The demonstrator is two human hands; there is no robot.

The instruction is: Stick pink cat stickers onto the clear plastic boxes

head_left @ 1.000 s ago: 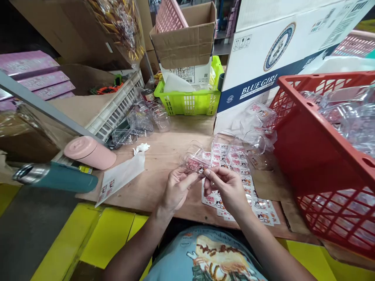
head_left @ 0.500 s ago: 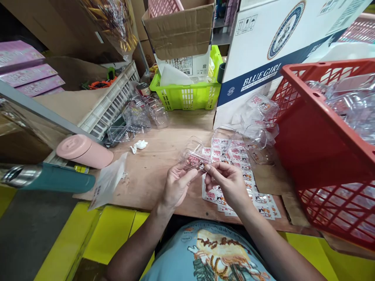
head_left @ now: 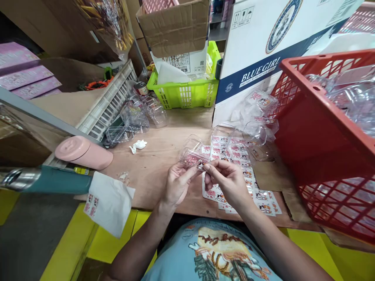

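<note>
Between my two hands is a clear plastic clamshell box with its lid raised, bearing a pink-lettered cat sticker. My left hand grips its near left side, thumb along the front edge. The thumb and fingers of my right hand pinch the right end of the sticker and box edge. Sheets of cat stickers lie under and beside my right hand. More clear boxes are heaped beyond them, some with stickers on.
A red crate full of clear boxes stands on the right. A white carton and a green basket are at the back. Left are a pink tumbler, a teal bottle and a backing sheet over the table edge.
The backing sheet at the left has flipped over and slid toward the table's near edge, showing a few stickers. Both hands stay almost in place on the box.
</note>
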